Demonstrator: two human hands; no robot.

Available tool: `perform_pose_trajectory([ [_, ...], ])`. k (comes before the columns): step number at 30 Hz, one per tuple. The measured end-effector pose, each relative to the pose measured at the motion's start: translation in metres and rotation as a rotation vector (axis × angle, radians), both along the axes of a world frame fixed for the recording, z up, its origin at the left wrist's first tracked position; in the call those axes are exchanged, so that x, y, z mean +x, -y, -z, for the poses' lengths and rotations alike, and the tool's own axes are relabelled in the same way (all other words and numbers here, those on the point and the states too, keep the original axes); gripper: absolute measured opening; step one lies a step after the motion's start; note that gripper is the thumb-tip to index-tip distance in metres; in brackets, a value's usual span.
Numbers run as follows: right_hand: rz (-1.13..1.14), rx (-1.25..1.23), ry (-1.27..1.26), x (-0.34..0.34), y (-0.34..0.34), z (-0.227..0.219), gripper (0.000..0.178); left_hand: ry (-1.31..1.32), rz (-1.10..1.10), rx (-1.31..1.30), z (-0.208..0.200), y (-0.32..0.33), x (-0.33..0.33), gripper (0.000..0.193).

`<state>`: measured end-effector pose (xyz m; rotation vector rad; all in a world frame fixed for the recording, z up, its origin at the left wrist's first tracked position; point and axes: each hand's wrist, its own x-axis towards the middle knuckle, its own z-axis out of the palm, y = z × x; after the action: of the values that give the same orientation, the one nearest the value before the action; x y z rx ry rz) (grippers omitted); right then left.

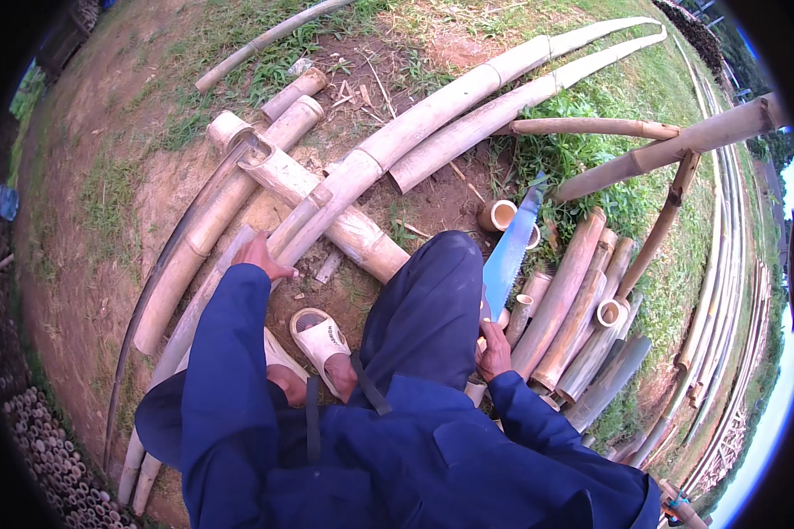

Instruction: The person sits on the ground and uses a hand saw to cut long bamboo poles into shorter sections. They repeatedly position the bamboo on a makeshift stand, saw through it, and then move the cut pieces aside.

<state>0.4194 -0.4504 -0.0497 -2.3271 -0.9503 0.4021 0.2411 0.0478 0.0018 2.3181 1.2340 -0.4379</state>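
Observation:
My right hand (495, 350) is closed round the grip of a handsaw at my right knee. The blue saw blade (508, 260) points up and away, teeth along its right edge. My left hand (260, 257) lies over a bamboo pole (302, 220), thumb out to the right, fingers bent over the pole and partly hidden. The pole rests across a thick bamboo crosspiece (362, 238) with a notched, cut end. Beside my left hand slants another bamboo pole (205, 304), running down past my left arm.
Cut bamboo lengths (566, 295) lie in a pile at my right, near short bamboo cups (498, 214). A bamboo frame (670, 145) slopes above them. Long poles (723, 264) stretch along the far right. Stacked bamboo ends (53, 454) sit at lower left. My sandal (313, 328) is below the crosspiece.

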Motion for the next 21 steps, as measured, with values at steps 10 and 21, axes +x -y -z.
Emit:
perform_pose_trajectory([
  [10, 0.034, -0.129, 0.058, 0.012, 0.003, 0.092, 0.047, -0.050, -0.005, 0.013, 0.011, -0.006, 0.000, 0.105],
  [21, -0.291, -0.126, 0.283, 0.037, 0.036, 0.133, 0.049, -0.050, -0.002, 0.078, 0.013, -0.003, -0.062, 0.093],
])
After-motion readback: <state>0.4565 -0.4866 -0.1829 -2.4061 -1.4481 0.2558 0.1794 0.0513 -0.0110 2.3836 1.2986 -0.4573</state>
